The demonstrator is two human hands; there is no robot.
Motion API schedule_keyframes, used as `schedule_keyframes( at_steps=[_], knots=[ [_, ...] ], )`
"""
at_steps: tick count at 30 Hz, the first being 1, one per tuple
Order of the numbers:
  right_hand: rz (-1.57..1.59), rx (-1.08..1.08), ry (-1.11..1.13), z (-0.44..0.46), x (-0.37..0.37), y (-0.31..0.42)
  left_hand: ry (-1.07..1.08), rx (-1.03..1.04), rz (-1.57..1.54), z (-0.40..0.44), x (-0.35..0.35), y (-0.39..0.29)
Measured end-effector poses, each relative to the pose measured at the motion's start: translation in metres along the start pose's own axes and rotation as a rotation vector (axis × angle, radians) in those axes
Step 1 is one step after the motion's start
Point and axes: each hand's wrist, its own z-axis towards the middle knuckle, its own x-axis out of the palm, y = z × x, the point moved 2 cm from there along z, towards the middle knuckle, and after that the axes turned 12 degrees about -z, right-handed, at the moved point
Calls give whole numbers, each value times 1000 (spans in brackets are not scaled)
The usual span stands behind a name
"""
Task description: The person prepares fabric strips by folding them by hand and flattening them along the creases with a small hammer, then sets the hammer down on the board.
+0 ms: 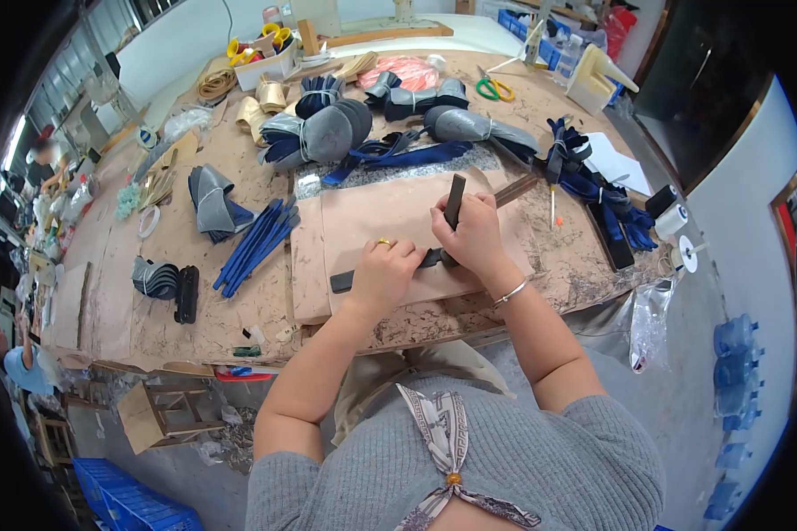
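On the pale board [354, 212] in front of me lies a dark grey strip [342, 282], set at a slant. My left hand [385, 276] presses on this strip with its fingers curled, a ring on one finger. My right hand [476, 232] is closed around a dark flat bar [455, 196], which stands up tilted out of the fist. Its lower end is by the strip's right part, mostly hidden by the hand. A brown bar [516, 189] lies just beyond the right hand.
Bundled grey and blue pieces [319, 133] line the back of the board. Blue strips [257, 246] and a black case-like object [186, 295] lie left. Scissors [494, 86] rest at the back; thread spools [684, 254] stand at the right edge. A person works far left.
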Motion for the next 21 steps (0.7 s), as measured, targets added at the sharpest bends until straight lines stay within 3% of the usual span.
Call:
schedule_keyframes(
  at_steps=[8,13,16,21],
  knots=[
    [-13,-70,60,7,-2,2,74,140,253,-5,7,-6],
    [-18,-110,-155,17,-15,22,121,157,344,-3,4,-13],
    [6,-149,-150,5,14,10,107,150,233,-3,1,-11],
    [-62,-169,-255,12,-15,11,25,84,7,0,-2,-1]
  ],
)
